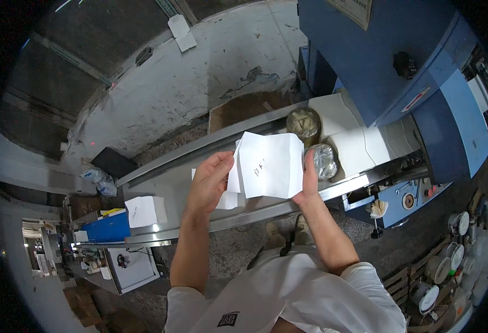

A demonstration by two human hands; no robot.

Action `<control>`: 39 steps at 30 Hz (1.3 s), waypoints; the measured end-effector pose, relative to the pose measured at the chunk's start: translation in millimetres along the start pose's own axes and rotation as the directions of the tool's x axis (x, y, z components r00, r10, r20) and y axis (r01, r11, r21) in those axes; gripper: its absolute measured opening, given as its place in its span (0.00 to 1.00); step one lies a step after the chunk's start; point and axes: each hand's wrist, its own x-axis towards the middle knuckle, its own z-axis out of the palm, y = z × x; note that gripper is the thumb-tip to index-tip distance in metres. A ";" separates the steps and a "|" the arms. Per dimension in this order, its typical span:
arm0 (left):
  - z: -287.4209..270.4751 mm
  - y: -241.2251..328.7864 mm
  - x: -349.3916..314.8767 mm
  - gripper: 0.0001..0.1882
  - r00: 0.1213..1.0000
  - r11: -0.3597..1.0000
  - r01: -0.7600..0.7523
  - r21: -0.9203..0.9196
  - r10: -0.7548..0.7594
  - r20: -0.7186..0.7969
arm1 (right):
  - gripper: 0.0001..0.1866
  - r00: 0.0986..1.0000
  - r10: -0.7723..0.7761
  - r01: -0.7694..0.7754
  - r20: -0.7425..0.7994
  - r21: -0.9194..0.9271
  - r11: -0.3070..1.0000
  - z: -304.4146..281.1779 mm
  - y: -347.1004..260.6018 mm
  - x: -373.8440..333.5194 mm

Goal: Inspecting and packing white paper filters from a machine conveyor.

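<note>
Between my two hands, above a long metal trough-like table (169, 186), is a bundle of white printed papers (271, 166). My left hand (210, 180) grips its left edge, fingers curled behind the loose sheets. At the opposite edge my right hand (309, 180) presses with the thumb in front, its other fingers mostly hidden behind. More white paper (228, 201) lies on the table below, partly covered by the bundle and my left hand. Two round, shiny objects, one darker (304, 123) and one clear-wrapped (324, 162), rest just right of the bundle on the white paper layers (346, 125).
A large blue machine (344, 55) stands over the table's right end. At the left end sit another white paper stack (142, 212) and a blue box (108, 228). Several round containers (427, 297) stand by wooden slats at lower right. A worn wall (172, 89) runs behind.
</note>
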 end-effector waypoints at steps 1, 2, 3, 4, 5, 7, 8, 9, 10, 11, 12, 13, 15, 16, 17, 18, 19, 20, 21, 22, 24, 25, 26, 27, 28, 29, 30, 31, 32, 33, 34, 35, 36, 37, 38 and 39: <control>0.0 0.2 0.2 0.15 1.000 1.000 0.001 0.000 -0.001 -0.003 | 0.41 1.000 -0.002 0.002 0.005 -0.001 1.000 -0.2 0.1 0.4; 0.0 -0.1 0.9 0.15 1.000 1.000 0.001 0.001 -0.001 -0.003 | 0.42 1.000 -0.004 0.004 0.011 -0.001 1.000 -0.2 0.0 0.7; -0.1 -0.7 1.9 0.15 1.000 1.000 -0.006 -0.003 0.006 0.000 | 0.42 1.000 -0.004 0.004 0.011 -0.001 1.000 -0.2 -0.2 0.7; 0.0 -1.0 2.7 0.15 1.000 1.000 -0.013 -0.006 0.013 0.003 | 0.41 1.000 0.004 -0.004 0.017 0.019 1.000 -0.2 -0.4 0.6; 0.3 -0.9 3.1 0.15 1.000 1.000 -0.013 -0.005 0.013 0.004 | 0.41 1.000 0.011 -0.012 0.024 0.040 0.999 -0.2 -0.7 0.6; 1.2 -1.1 3.8 0.15 1.000 0.999 0.021 -0.039 -0.021 -0.003 | 0.41 1.000 -0.028 0.028 -0.009 -0.020 0.999 2.4 -1.3 0.7; 4.7 -1.8 3.9 0.15 1.000 0.999 0.023 -0.039 -0.023 -0.001 | 0.41 0.997 -0.068 0.064 -0.040 -0.081 0.995 4.4 -1.8 0.7; 11.0 -3.1 3.7 0.15 0.996 0.999 0.036 -0.021 -0.038 -0.078 | 0.41 0.997 -0.070 0.066 -0.043 -0.081 0.994 6.9 -3.1 0.7; 15.1 -5.5 4.2 0.16 0.986 0.999 0.053 -0.004 -0.053 -0.156 | 0.39 0.992 -0.076 0.057 -0.104 -0.168 0.984 9.6 -4.6 1.2; 5.3 -19.9 8.5 0.18 0.990 0.995 0.009 0.096 0.005 -0.139 | 0.37 0.984 -0.080 0.039 -0.157 -0.252 0.967 14.5 -3.5 2.7; -4.6 -34.7 12.8 0.19 0.991 0.980 -0.037 0.194 0.060 -0.117 | 0.37 0.985 -0.076 0.035 -0.153 -0.252 0.967 18.0 -1.1 5.0; 7.3 -41.1 13.3 0.21 0.984 0.999 0.048 0.018 -0.044 -0.174 | 0.37 0.975 -0.050 -0.029 -0.218 -0.345 0.938 16.8 -0.5 7.8; 16.6 -54.4 18.3 0.22 0.993 0.989 0.014 0.146 0.003 -0.121 | 0.37 0.934 -0.142 -0.085 -0.327 -0.591 0.802 -14.5 9.2 22.4; 16.0 -59.0 20.7 0.23 0.995 0.978 0.031 0.207 -0.010 -0.099 | 0.37 0.935 -0.138 -0.090 -0.328 -0.591 0.801 -11.8 10.5 24.3; 18.3 -65.0 19.8 0.24 0.995 0.980 0.021 0.196 -0.001 -0.102 | 0.38 0.951 -0.089 -0.127 -0.297 -0.634 0.763 -8.3 12.0 25.4; 21.5 -70.3 19.1 0.25 0.994 0.983 0.011 0.184 0.008 -0.106 | 0.39 0.963 -0.037 -0.161 -0.269 -0.675 0.720 -6.2 13.0 26.7; 21.5 -82.5 26.4 0.25 0.994 0.979 0.009 0.206 0.014 -0.108 | 0.41 0.961 -0.077 -0.150 -0.267 -0.731 0.666 -36.4 17.0 34.9; 17.2 -88.2 28.5 0.25 0.994 0.979 0.009 0.203 0.013 -0.111 | 0.41 0.961 -0.073 -0.153 -0.268 -0.732 0.664 -36.6 17.4 34.9; 13.1 -93.0 29.8 0.26 0.993 0.975 0.011 0.221 0.015 -0.117 | 0.41 0.962 -0.050 -0.169 -0.270 -0.727 0.665 -36.8 17.8 34.7; 10.9 -96.5 30.9 0.27 0.993 0.971 0.014 0.239 0.015 -0.120 | 0.41 0.961 -0.029 -0.185 -0.274 -0.723 0.666 -36.1 17.1 33.8; 2.2 -97.9 28.9 0.25 0.990 0.976 0.044 0.213 -0.013 -0.141 | 0.41 0.959 0.015 -0.216 -0.283 -0.695 0.686 -8.7 10.8 26.4; 1.5 -97.2 30.5 0.24 0.990 0.979 0.066 0.193 -0.039 -0.138 | 0.41 0.956 0.034 -0.228 -0.290 -0.668 0.709 1.3 5.2 23.7; 0.5 -98.4 30.4 0.24 0.990 0.979 0.065 0.192 -0.039 -0.135 | 0.41 0.956 0.032 -0.227 -0.291 -0.669 0.707 -4.6 5.6 24.1; -0.6 -100.2 29.7 0.23 0.986 0.988 0.054 0.141 -0.030 -0.167 | 0.41 0.956 0.037 -0.226 -0.292 -0.650 0.726 -16.0 7.1 25.0; -1.1 -99.7 28.9 0.23 0.980 0.995 0.044 0.091 -0.025 -0.200 | 0.42 0.955 0.043 -0.226 -0.293 -0.629 0.744 -16.2 7.4 24.9; -1.8 -98.3 27.8 0.23 0.979 0.995 0.043 0.090 -0.024 -0.200 | 0.42 0.955 0.043 -0.227 -0.293 -0.630 0.743 -16.2 7.5 23.6; -2.5 -96.2 26.1 0.22 0.975 0.997 0.024 0.078 -0.006 -0.222 | 0.41 0.957 0.016 -0.197 -0.288 -0.610 0.767 -15.9 7.2 21.4; -3.7 -93.7 23.3 0.21 0.969 0.998 0.006 0.064 0.010 -0.245 | 0.40 0.958 -0.010 -0.168 -0.286 -0.590 0.790 -11.1 7.6 18.2; -4.4 -89.2 21.0 0.21 0.969 0.997 0.006 0.071 0.011 -0.249 | 0.40 0.959 -0.006 -0.168 -0.284 -0.585 0.793 -3.7 5.9 14.1; -5.8 -84.2 18.9 0.21 0.966 0.995 -0.014 0.101 0.039 -0.254 | 0.40 0.959 -0.003 -0.148 -0.284 -0.510 0.847 4.7 4.0 9.8; -4.3 -79.1 17.9 0.21 0.965 0.992 -0.034 0.125 0.065 -0.253 | 0.40 0.957 -0.007 -0.126 -0.289 -0.438 0.890 8.8 2.7 6.9; -1.0 -73.9 16.7 0.21 0.962 0.992 -0.055 0.111 0.082 -0.260 | 0.40 0.957 -0.009 -0.124 -0.290 -0.438 0.890 8.0 2.5 6.0; 2.6 -67.3 14.8 0.21 0.963 0.992 -0.055 0.111 0.082 -0.257 | 0.38 0.963 -0.042 -0.072 -0.265 -0.407 0.911 6.3 1.9 5.1; 4.9 -60.2 12.1 0.21 0.964 0.988 -0.067 0.136 0.099 -0.246 | 0.36 0.968 -0.072 -0.023 -0.239 -0.372 0.928 6.5 1.9 4.8; 6.7 -54.5 9.9 0.20 0.965 0.984 -0.079 0.161 0.116 -0.235 | 0.36 0.969 -0.073 -0.021 -0.238 -0.370 0.929 7.4 1.4 4.0; 8.1 -50.2 7.7 0.20 0.965 0.983 -0.080 0.163 0.117 -0.234 | 0.36 0.972 -0.073 -0.007 -0.223 -0.339 0.941 9.0 0.5 2.9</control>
